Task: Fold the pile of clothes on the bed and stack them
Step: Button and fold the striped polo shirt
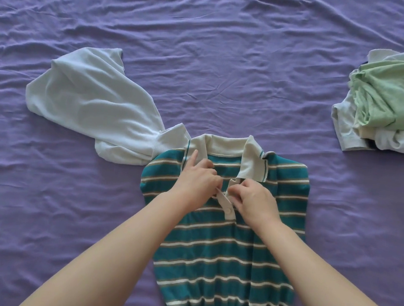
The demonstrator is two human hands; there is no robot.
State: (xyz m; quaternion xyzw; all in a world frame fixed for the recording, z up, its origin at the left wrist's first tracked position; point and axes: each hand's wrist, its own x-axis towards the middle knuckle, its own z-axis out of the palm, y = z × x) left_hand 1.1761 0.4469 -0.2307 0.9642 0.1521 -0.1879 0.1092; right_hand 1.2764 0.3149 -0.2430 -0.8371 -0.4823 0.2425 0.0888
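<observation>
Fabric bunched at the left, the pale blue shirt (95,102), touches the striped polo (223,228) at its shoulder, so tugging could drag it along. Your left hand (195,180) pinches the placket (226,201) from one side, your right hand (255,200) from the other; pull unevenly and you skew the front or wrinkle the sleeves. The polo lies flat on the bed (204,55) just before you, its length running toward you, collar pointing away. Other clothes (393,103) wait well apart at right.
</observation>
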